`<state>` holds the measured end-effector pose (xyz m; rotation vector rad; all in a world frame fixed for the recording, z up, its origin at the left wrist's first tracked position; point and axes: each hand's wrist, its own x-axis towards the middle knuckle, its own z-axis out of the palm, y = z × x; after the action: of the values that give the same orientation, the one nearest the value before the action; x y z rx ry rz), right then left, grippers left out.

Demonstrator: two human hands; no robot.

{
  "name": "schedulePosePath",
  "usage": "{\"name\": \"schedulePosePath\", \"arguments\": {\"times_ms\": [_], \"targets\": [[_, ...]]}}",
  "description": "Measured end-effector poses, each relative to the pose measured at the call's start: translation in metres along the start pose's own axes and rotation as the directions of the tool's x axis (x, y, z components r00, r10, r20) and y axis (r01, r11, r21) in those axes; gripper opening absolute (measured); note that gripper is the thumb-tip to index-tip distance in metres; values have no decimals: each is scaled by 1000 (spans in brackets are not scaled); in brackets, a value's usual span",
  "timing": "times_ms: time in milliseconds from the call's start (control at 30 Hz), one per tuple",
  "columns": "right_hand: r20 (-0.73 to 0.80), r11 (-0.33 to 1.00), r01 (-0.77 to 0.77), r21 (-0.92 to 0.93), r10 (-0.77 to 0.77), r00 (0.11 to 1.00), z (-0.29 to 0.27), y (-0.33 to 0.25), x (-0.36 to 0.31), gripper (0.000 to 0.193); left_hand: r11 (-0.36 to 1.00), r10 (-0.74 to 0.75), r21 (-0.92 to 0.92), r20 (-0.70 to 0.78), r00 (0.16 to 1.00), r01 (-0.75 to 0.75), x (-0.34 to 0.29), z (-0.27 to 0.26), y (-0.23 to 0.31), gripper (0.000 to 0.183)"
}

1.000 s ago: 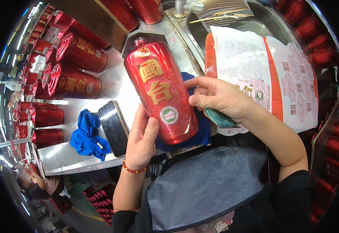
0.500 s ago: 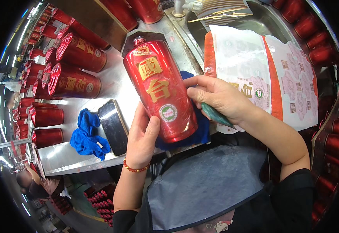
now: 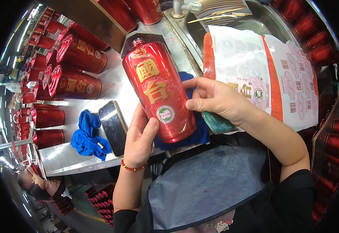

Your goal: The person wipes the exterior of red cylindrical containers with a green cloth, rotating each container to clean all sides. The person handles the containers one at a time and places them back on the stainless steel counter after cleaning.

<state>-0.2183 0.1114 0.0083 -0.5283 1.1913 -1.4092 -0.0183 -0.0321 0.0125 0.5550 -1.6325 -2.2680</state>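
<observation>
A red glossy bottle [image 3: 159,91] with gold characters and a round white-and-green emblem leans back in front of me, its narrow neck pointing away. My left hand [image 3: 139,134] grips its lower left side, thumb on the front near the emblem. On the bottle's right side, the thumb and forefinger of my right hand [image 3: 216,99] touch its edge. The curled other fingers of that hand hold a flat green scraper-like piece [image 3: 218,123], partly hidden behind them. Beneath the bottle lies a blue cloth [image 3: 201,134].
Left of the bottle are a phone [image 3: 113,126] and a crumpled blue cloth [image 3: 88,134] on the metal bench [image 3: 72,165]. Several red bottles [image 3: 78,83] stand farther left. To the right, printed transfer sheets [image 3: 239,58] lie beside a sink [image 3: 268,25]. Another person [image 3: 35,182] works at far left.
The bottle has shifted slightly left and turned a little. In my right hand the green piece has rotated, now showing a broader face. My left hand keeps its grip.
</observation>
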Motion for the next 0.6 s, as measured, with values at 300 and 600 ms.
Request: {"name": "schedulePosePath", "arguments": {"times_ms": [300,600], "targets": [[46,999,-15,37,13,999,-3,-3,0,64,999,-38,19,-19,999,38,0,6,5,70],[40,996,-69,51,67,997,1,-13,-5,59,998,-54,25,-23,998,54,2,7,8,72]]}}
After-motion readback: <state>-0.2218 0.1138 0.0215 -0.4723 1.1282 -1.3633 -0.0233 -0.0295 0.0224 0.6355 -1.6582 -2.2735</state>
